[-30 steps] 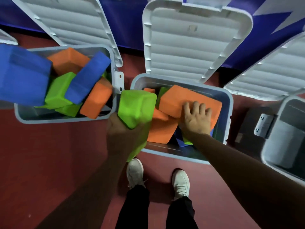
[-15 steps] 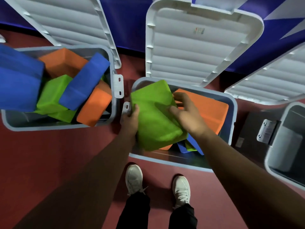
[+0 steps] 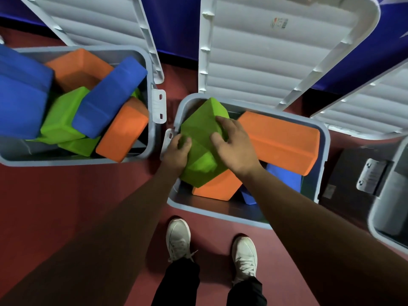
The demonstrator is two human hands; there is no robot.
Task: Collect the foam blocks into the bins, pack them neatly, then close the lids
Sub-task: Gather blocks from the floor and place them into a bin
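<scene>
The green block (image 3: 202, 146) has sunk deeper into the middle bin (image 3: 324, 138) since half a second ago — left hand (image 3: 176, 151) and right hand (image 3: 234, 146) both clasp it, tilted on an orange block (image 3: 280, 140) — packing step; next, likely level it.

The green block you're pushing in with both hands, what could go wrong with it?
The green block sits tilted on a corner between the left hand and right hand, so it may jam crooked instead of lying flat. The orange block beside it leans up near the middle bin's rim; if both stay high, the lid might not close.
</scene>
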